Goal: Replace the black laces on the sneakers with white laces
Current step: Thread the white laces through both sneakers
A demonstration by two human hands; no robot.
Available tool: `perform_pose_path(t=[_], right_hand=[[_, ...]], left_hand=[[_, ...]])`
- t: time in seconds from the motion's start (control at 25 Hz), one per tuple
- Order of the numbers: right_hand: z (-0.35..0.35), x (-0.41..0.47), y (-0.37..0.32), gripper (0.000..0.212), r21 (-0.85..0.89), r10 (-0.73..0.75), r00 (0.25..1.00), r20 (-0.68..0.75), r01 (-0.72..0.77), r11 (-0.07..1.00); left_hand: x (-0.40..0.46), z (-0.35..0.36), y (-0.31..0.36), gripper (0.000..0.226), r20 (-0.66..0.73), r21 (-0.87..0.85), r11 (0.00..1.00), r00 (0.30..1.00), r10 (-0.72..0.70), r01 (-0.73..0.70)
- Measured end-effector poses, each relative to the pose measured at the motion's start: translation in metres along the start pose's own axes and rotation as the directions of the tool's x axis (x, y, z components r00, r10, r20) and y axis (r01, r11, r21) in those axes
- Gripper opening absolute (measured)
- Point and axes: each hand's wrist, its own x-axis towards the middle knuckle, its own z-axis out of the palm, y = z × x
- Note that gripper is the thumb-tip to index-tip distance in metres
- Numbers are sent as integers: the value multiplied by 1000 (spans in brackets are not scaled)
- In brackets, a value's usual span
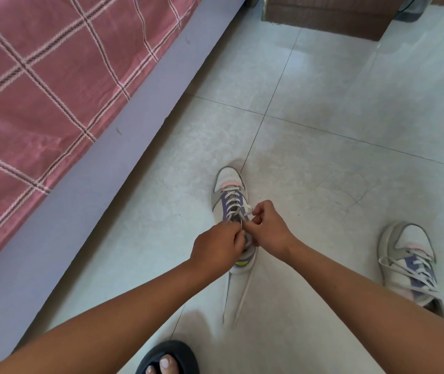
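A white, grey and purple sneaker [227,182] stands on the tiled floor, toe pointing away from me, threaded with a white lace [232,202]. My left hand [219,247] and my right hand [268,229] meet over its upper eyelets, each pinching part of the white lace. Two loose lace ends [238,300] trail on the floor behind the heel. The matching second sneaker [407,265] sits to the right, also laced in white, its heel hidden by my right forearm. No black lace is visible.
A bed with a red checked sheet [40,90] and a grey frame [145,109] runs along the left. A brown cabinet [326,17] stands at the far end. My foot in a black slipper [168,359] is at the bottom edge.
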Motion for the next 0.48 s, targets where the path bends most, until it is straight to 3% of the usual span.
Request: perform_pose_path(t=[0.12, 0.24, 0.36, 0.48], right_hand=[[7, -2, 0, 28, 40, 7, 998, -65, -4, 999], [10, -5, 0, 30, 61, 23, 996, -81, -18, 998], [6, -7, -4, 25, 11, -3, 999, -43, 4, 1000], [2, -5, -11, 8, -208, -123, 992, -37, 113, 972]], left_hand=[[-21, -7, 2, 23, 74, -96, 975, 976, 206, -199], [-41, -10, 2, 26, 169, -25, 911, 896, 410, -412], [-42, -10, -6, 27, 245, 57, 896, 877, 414, -439], [-39, -4, -16, 32, 354, 190, 885, 870, 342, -425]])
